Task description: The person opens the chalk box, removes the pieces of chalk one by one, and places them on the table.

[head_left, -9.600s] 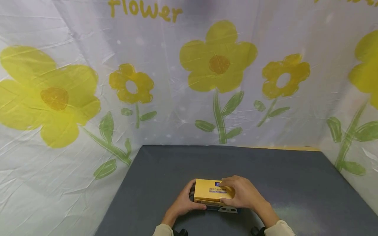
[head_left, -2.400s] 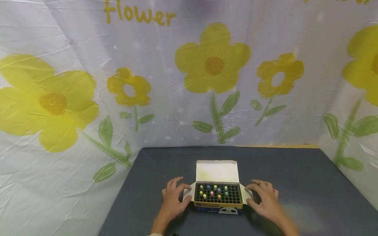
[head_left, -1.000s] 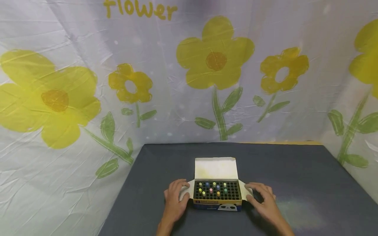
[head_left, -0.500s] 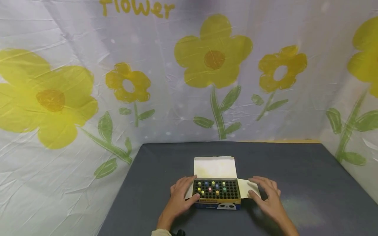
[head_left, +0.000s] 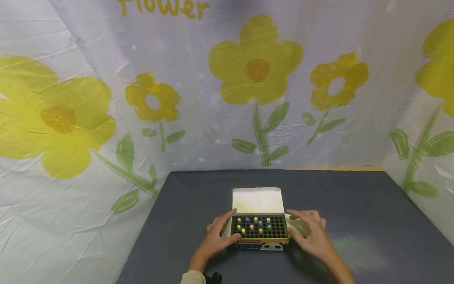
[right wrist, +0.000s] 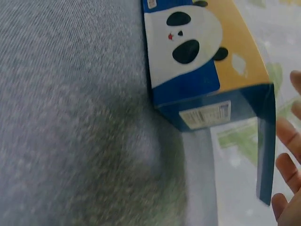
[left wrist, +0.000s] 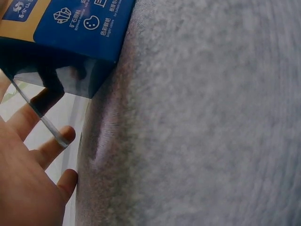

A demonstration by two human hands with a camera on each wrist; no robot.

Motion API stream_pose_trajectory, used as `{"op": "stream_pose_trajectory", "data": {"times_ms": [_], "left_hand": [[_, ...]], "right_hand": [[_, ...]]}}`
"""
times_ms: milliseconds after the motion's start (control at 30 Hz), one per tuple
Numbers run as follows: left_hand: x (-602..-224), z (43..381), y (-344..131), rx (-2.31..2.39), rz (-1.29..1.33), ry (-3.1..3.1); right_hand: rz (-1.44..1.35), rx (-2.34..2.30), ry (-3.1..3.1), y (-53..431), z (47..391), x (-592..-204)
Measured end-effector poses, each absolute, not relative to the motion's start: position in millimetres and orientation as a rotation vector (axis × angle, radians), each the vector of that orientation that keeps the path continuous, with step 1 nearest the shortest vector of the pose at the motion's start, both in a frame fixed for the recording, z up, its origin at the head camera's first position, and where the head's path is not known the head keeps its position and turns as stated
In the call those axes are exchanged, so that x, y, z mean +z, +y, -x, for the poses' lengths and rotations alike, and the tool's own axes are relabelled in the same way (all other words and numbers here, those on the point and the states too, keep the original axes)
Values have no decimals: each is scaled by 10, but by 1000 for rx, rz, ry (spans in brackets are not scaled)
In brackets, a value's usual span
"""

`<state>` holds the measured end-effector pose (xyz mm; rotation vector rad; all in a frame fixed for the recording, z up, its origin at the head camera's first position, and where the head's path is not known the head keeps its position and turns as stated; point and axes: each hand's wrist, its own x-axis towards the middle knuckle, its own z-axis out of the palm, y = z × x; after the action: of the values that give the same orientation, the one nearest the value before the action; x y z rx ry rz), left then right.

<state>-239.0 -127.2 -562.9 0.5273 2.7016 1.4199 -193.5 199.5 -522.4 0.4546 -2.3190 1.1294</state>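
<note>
A yellow and blue chalk box (head_left: 248,241) with a panda on its front lies on the dark table, its white lid (head_left: 257,200) raised at the back. Several coloured chalk sticks (head_left: 252,227) stand in its black grid of holes. My left hand (head_left: 215,239) spans the box's left end, thumb at the front corner and index finger at the back; its other fingers spread loosely below the left flap (left wrist: 40,115) in the left wrist view. At the other end my right hand (head_left: 312,233) stretches thumb and index finger around the outspread right flap (right wrist: 266,155).
The dark grey tabletop (head_left: 198,193) surrounds the box on all sides. Behind it hangs a white cloth (head_left: 202,86) printed with yellow flowers, and the cloth also comes down along the left and right.
The box was closed at first; its lid and flaps now stand unfolded. My left hand has shifted from the left flap to the box corners. The right hand has just moved inward, toward the box.
</note>
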Motion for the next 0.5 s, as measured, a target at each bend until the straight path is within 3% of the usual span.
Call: {"op": "stream_pose_trajectory", "data": {"times_ms": [500], "left_hand": [[-5691,2411,-1298,1434,-522,2653]], "right_hand": [[-694,902,-2490,1706,2085,-5134]]}}
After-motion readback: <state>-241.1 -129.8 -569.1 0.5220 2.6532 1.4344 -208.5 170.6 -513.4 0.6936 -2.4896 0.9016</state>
